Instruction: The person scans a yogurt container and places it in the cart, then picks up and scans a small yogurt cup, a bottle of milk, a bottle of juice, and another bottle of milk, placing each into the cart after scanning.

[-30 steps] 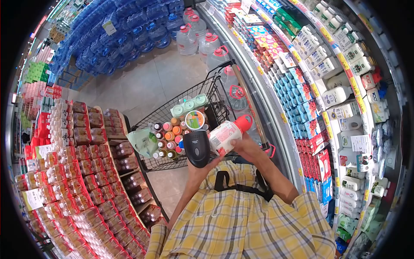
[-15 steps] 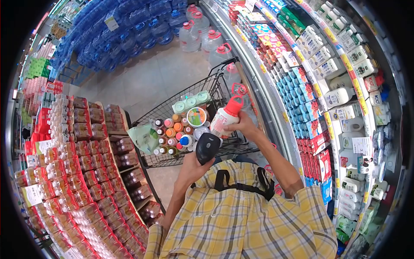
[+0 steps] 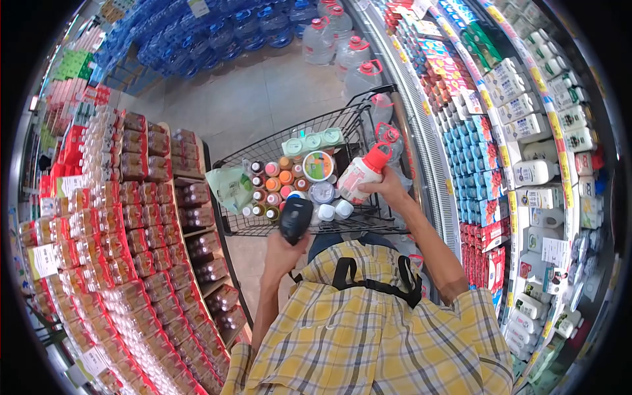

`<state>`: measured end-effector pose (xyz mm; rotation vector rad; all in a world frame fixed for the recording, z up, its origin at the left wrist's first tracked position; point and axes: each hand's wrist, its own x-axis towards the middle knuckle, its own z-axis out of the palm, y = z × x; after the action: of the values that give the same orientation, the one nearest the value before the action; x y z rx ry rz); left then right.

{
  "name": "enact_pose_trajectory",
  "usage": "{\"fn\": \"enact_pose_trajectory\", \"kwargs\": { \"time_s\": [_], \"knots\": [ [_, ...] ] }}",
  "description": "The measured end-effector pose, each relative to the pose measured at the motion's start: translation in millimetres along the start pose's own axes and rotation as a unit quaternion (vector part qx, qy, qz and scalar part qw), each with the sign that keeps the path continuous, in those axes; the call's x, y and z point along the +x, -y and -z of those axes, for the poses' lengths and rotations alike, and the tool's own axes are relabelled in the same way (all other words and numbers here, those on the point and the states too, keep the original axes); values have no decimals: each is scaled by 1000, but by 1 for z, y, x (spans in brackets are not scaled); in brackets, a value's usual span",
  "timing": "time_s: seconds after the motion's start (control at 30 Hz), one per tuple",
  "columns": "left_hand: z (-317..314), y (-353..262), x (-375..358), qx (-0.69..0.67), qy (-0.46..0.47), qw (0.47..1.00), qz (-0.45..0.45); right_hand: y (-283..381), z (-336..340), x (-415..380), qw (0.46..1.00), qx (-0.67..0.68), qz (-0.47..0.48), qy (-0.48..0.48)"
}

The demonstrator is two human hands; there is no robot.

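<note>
My left hand [image 3: 283, 253] is closed around the handle of a black handheld barcode scanner [image 3: 297, 217], held over the near side of a wire shopping cart [image 3: 354, 122]. In my right hand [image 3: 391, 189] is a white bottle [image 3: 359, 179] with a red cap, tilted above the cart's right part. Inside the cart stand several small bottles [image 3: 286, 177] with orange, pink, white and dark caps. Beside them are a round tub [image 3: 319, 166] with a colourful lid, a pale green pack of cups [image 3: 313, 140] and a light green plastic bag [image 3: 230, 187]. The scanner covers some bottles.
Stacked red-and-clear multipacks [image 3: 141, 250] rise on the left. A refrigerated shelf [image 3: 484, 151] with cartons and milk bottles runs along the right. Large red-capped water jugs [image 3: 319, 43] line its foot, and blue water jugs [image 3: 243, 29] stand at the back.
The scanner has moved left, away from the white bottle, and points more upright. The bottle stays in my right hand, shifted slightly right. The whole view has shifted a little.
</note>
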<state>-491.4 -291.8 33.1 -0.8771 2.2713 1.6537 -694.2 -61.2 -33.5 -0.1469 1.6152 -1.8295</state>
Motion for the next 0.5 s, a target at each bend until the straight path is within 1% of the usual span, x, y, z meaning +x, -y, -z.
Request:
{"fn": "enact_pose_trajectory", "kwargs": {
  "time_s": [0.1, 0.2, 0.3, 0.37, 0.4, 0.5],
  "knots": [
    [26, 21, -12, -14, -93, 995, 37, -4, -3, 10, 1000, -18, -22, -7],
    [40, 40, -26, -4, -124, 990, 73, -14, -12, 27, 998, -48, -30, -10],
    [43, 56, -37, 6, -131, 988, 87, -25, -34, 48, 995, -95, -27, 5],
    [40, 51, -42, -7, -128, 987, 92, -58, -44, 74, 990, -142, -12, 16],
    [39, 55, -45, -16, -129, 987, 99, -68, -57, 81, 991, -130, 31, -2],
    [35, 60, -52, -43, -146, 981, 121, -97, -92, 107, 977, -182, 109, 28]
  ]
}}
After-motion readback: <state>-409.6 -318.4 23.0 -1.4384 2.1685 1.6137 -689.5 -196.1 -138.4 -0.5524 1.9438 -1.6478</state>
